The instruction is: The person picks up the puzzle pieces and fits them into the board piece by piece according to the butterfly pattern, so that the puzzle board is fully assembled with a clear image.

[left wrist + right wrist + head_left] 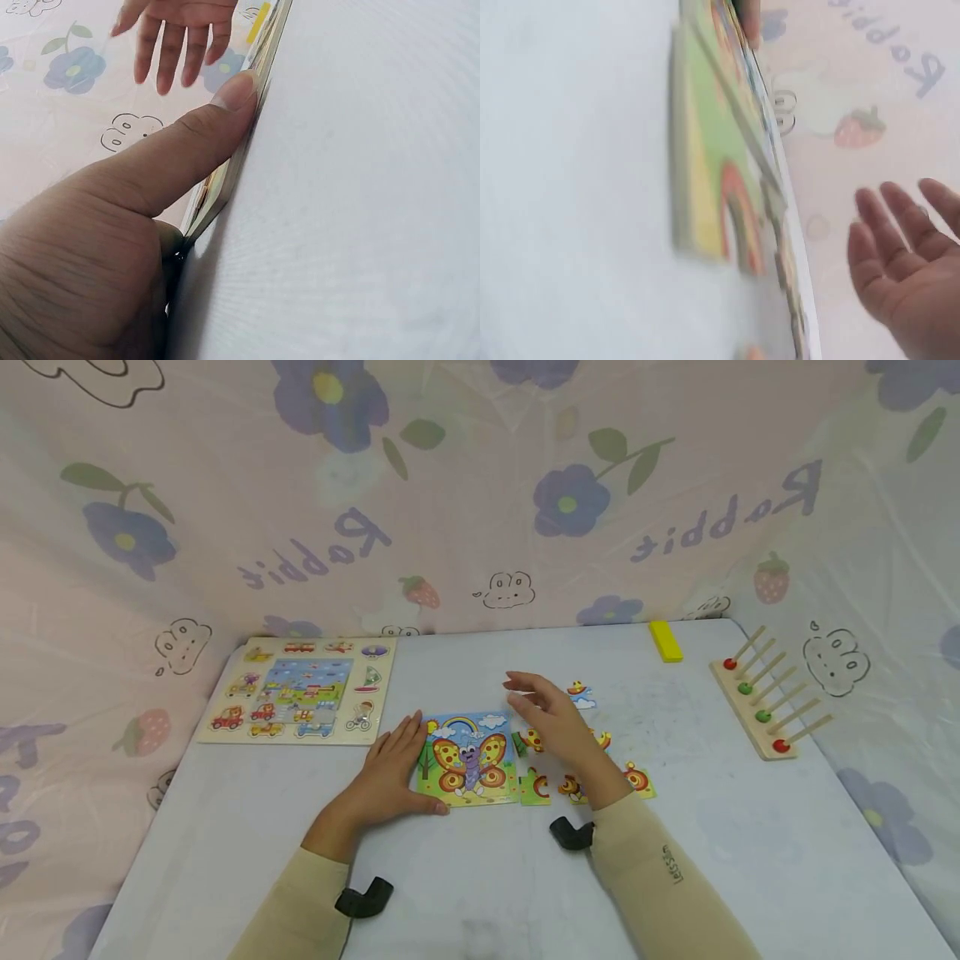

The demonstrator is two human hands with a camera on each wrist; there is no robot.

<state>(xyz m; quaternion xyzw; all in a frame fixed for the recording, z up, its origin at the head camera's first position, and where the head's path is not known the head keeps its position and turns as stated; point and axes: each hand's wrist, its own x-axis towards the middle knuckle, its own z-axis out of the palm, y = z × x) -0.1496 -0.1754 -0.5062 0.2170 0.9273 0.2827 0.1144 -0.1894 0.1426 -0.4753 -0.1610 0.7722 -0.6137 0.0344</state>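
Observation:
A small butterfly picture board (468, 760) lies on the table. My left hand (390, 777) rests against its left side, fingers stretched along that side and the thumb touching its bottom edge; the left wrist view shows this thumb (187, 150) pressed along the board's edge. My right hand (551, 714) hovers above the loose pieces to the right of the board, fingers lightly bent and nothing in them. Beside the board lies a green jigsaw piece (535, 787) with a red curve, seen close up in the right wrist view. The right forearm partly covers other jigsaw pieces (572, 789).
At the back left lies a wooden vehicle puzzle board (300, 739). A pegged wooden rack (750, 714) with red and green beads stands at the right. Near the back edge is a yellow block (665, 642). More pieces lie farther right (639, 779) and behind (581, 696).

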